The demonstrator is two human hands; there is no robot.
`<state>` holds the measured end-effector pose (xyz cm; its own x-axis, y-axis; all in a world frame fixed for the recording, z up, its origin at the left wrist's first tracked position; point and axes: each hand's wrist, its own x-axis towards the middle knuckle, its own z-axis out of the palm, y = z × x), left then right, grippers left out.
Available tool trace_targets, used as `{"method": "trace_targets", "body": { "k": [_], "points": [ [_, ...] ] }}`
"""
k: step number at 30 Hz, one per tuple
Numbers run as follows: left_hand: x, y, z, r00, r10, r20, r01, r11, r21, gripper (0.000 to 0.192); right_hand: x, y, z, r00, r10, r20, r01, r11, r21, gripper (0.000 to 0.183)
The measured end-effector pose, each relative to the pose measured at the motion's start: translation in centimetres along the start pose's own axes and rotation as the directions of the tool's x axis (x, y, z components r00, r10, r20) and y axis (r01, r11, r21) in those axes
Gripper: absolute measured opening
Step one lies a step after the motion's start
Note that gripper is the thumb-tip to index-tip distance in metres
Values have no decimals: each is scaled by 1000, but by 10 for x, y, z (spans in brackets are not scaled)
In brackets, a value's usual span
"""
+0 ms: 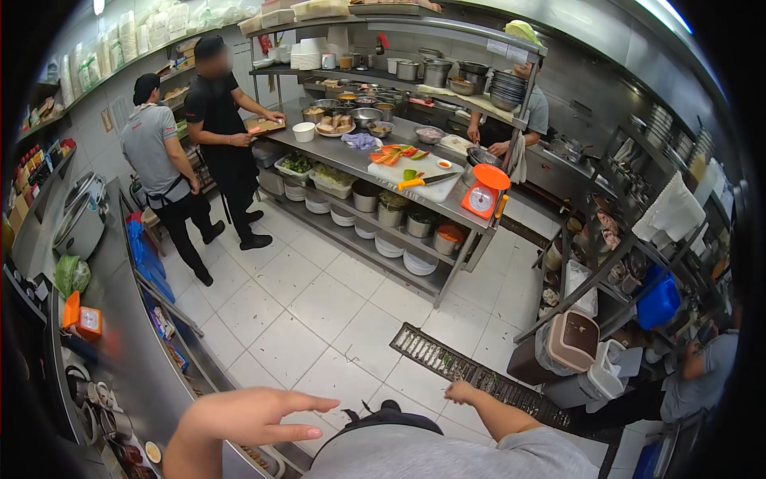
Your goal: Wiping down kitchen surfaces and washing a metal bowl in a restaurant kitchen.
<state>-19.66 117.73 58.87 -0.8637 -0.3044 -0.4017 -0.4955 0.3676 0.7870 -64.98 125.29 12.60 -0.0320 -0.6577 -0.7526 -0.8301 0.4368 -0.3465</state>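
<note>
My left hand (257,413) is raised at waist height beside the left steel counter (122,299), fingers apart and holding nothing. My right hand (461,392) hangs over the tiled floor near a metal drain grate (434,353). Its fingers look curled, and their inner side is hidden. Ahead, across the floor, stands a steel prep table (335,152). On it a white cutting board (440,191) bears sliced peppers (392,154) and a knife with a yellow handle (413,184). An orange kitchen scale (480,199) sits at the table's near corner.
Two people (212,114) stand at the table's left end, one holding a cardboard piece (266,127). Another person (535,105) works behind the table; a fourth (700,371) is at far right. Waste bins (574,341) stand beside the right rack. Stacked plates (389,245) fill the lower shelf.
</note>
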Motion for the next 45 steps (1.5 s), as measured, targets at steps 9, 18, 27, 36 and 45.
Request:
{"method": "trace_targets", "body": {
  "k": [9, 18, 27, 36, 45],
  "points": [
    [6, -133, 12, 929, -355, -102, 205, 726, -656, 43, 41, 22, -10, 984, 107, 140, -46, 923, -383, 38],
    [124, -222, -67, 786, -471, -401, -84, 561, -824, 42, 169, -79, -236, 897, -141, -419, 251, 943, 219, 36],
    [272, -544, -67, 516, -823, -237, 583, 540, -607, 38, 82, -244, -708, 374, -84, -924, 717, 658, 231, 66],
    [400, -593, -213, 545, -837, -37, 662, 458, -593, 37, 50, -308, -929, -60, 211, -976, 521, 840, 150, 84],
    [613, -613, -489, 808, -570, -150, 520, 809, -273, 36, 175, -269, -656, 359, -153, -921, 528, 847, 65, 74]
  ]
}}
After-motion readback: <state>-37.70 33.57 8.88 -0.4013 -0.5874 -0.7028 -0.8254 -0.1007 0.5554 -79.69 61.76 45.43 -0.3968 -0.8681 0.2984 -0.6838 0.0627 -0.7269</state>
